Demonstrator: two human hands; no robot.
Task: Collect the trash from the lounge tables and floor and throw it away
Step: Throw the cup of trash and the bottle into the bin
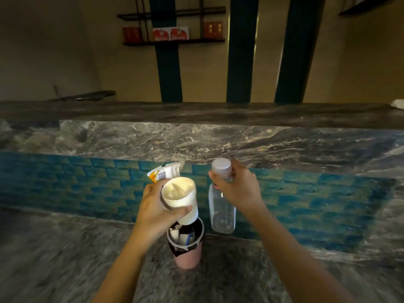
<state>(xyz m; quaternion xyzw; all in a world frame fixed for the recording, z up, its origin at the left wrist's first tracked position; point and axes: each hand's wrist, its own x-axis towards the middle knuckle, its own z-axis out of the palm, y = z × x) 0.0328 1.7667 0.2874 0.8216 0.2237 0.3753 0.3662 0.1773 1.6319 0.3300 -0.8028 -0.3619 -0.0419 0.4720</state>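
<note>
Paper cups (181,197), wrapper (166,172): likely light, crushable; your left hand (153,206) is gripping them over the bin (185,248). Empty bottle (222,213): probably slick; your right hand (238,189) is clasping its neck.

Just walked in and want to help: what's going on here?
A person is clearing trash. The left hand holds stacked white paper cups and a wrapper above a small pink bin that already has rubbish in it. The right hand grips a seemingly empty clear bottle by its neck.
</note>
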